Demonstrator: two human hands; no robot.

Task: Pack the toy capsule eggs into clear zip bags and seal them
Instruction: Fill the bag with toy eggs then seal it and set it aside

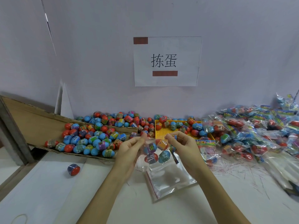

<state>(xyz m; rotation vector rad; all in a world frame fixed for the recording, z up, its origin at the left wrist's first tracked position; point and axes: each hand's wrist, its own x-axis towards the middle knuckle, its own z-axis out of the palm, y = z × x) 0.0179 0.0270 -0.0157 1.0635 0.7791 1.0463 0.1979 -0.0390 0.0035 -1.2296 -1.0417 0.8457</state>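
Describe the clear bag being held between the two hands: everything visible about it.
The clear zip bag is thin, glossy, see-through plastic, held up above the white table with its top edge pinched between the left hand and the right hand. It hangs below the fingers and holds about four capsule eggs, blue and red with printed bands. Whether the zip is closed cannot be told. It hangs above a stack of empty bags.

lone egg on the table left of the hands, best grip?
Judging by its pose, take the lone egg from above, fingers across its narrow waist at the blue-red seam. It lies on its side, apart from the cardboard tray, with bare table around it.
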